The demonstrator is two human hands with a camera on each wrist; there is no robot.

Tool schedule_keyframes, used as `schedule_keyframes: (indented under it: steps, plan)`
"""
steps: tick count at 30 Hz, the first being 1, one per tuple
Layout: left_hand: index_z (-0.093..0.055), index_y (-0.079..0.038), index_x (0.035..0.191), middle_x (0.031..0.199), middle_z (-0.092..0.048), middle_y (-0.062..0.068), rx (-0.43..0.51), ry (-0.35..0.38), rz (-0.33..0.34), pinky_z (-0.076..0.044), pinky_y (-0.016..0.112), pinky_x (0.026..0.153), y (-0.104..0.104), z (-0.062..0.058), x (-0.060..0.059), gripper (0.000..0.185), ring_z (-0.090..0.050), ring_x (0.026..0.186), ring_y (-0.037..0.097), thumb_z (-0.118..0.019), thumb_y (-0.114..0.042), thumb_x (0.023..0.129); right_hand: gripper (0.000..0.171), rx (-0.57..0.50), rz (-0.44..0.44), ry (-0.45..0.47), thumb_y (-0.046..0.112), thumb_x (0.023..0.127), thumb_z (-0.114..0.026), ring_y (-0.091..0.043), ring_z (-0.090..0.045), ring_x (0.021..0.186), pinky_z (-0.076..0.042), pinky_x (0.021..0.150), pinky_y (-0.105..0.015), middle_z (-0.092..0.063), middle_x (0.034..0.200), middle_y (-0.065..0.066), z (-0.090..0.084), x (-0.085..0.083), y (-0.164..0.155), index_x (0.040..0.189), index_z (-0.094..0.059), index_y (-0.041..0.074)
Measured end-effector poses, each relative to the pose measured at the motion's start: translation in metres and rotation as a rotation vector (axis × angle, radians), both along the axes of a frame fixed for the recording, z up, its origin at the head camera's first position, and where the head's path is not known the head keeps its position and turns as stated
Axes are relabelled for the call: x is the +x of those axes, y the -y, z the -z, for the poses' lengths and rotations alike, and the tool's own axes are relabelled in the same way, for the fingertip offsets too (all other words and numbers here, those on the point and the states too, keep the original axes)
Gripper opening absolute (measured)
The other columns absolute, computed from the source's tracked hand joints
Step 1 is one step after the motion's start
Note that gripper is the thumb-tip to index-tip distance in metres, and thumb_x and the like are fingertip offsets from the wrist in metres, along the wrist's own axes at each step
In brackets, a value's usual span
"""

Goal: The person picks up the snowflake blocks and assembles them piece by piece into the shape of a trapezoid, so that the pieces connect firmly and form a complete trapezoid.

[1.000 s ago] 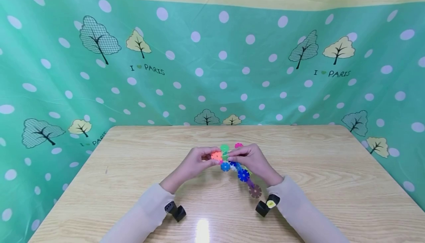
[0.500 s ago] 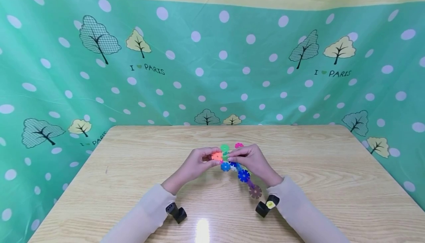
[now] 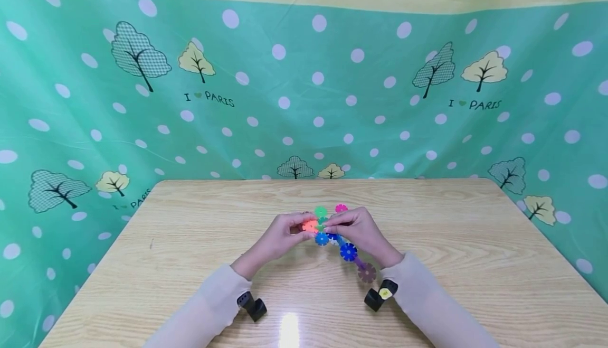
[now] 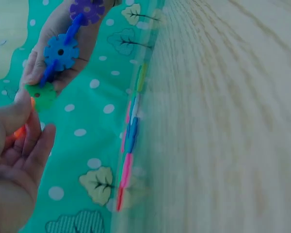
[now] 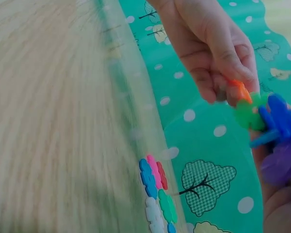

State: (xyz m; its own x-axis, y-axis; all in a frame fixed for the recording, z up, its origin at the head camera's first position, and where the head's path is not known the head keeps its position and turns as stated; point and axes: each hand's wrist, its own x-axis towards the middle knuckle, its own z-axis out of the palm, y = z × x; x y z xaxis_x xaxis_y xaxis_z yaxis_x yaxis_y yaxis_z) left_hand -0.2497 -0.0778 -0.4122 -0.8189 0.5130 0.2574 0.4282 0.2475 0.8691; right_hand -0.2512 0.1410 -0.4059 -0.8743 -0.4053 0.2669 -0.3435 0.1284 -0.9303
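Note:
In the head view my left hand (image 3: 277, 238) pinches an orange notched plastic disc (image 3: 310, 226) between thumb and fingers. My right hand (image 3: 363, 232) grips a green notched disc (image 4: 44, 98) at the near end of a chain of interlocked discs. The orange and green discs meet edge to edge between the two hands. From the green one the chain runs under my right palm through a blue disc (image 3: 349, 252) and a purple disc (image 4: 87, 10) to a brown disc (image 3: 367, 272) hanging below. The right hand hides part of the chain.
Several loose discs lie flat on the wooden table (image 3: 199, 216) beyond the hands, among them a light green disc (image 3: 321, 211), a pink disc (image 3: 341, 208) and a light blue disc (image 3: 321, 238). A teal dotted curtain (image 3: 304, 100) stands behind the table.
Both hands stay nearly in place. The orange disc has tilted and dropped slightly, and the brown end of the chain has swung a little to the right.

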Motion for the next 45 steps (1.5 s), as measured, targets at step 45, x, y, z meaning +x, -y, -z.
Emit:
schedule_keyframes:
  steps: [45]
  plan:
    - [-0.059, 0.001, 0.123, 0.105, -0.069, 0.010, 0.038, 0.307, -0.138, -0.053, 0.030, 0.084, 0.008, 0.007, -0.022, 0.043, -0.064, 0.095, 0.020, -0.071, -0.010, 0.083, 0.028, 0.198, 0.133, 0.270, 0.016, 0.084, -0.071, -0.020, -0.065, 0.097, -0.054, 0.083, -0.031, -0.067, 0.112, -0.008, -0.012, -0.004, -0.006, 0.111, -0.069, 0.007]
